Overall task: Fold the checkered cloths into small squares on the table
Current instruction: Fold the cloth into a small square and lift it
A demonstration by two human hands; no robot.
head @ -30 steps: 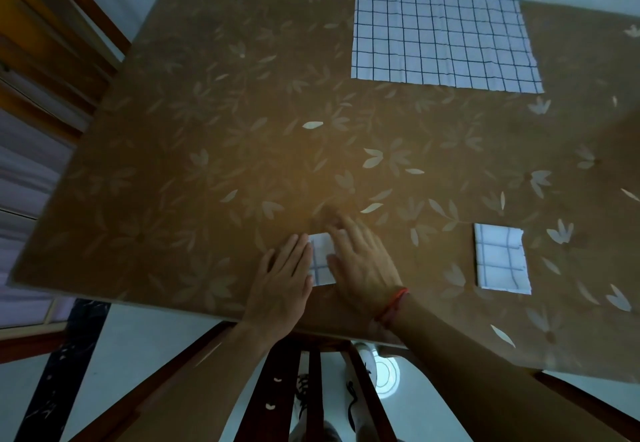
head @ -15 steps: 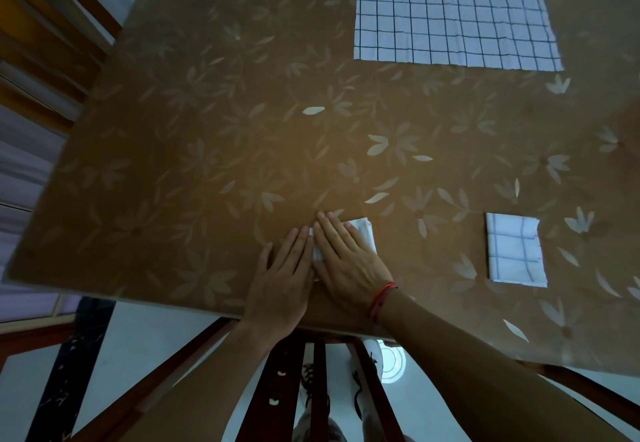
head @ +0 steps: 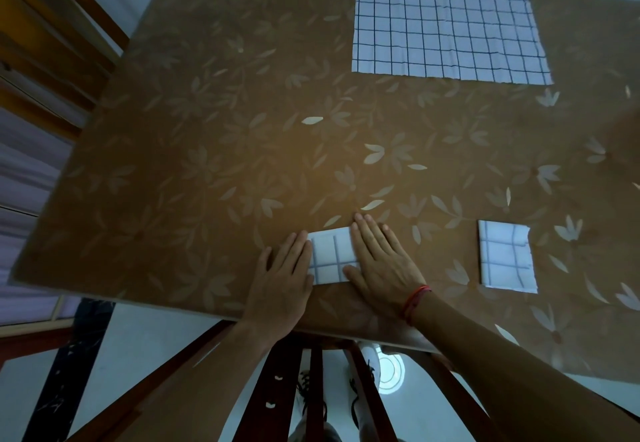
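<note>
left hand flat, fingers straight, pressing the left edge of the small folded cloth | right hand flat on its right side, red thread at the wrist | cloth near the front edge of the flower-patterned surface | second folded square well to the right | unfolded checkered cloth spread at the far side

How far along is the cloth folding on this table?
Done: one folded square lies at the right. In hand: the left hand and right hand press a second folded cloth flat near the front edge of the table. Left: the large cloth at the far side lies unfolded.
</note>
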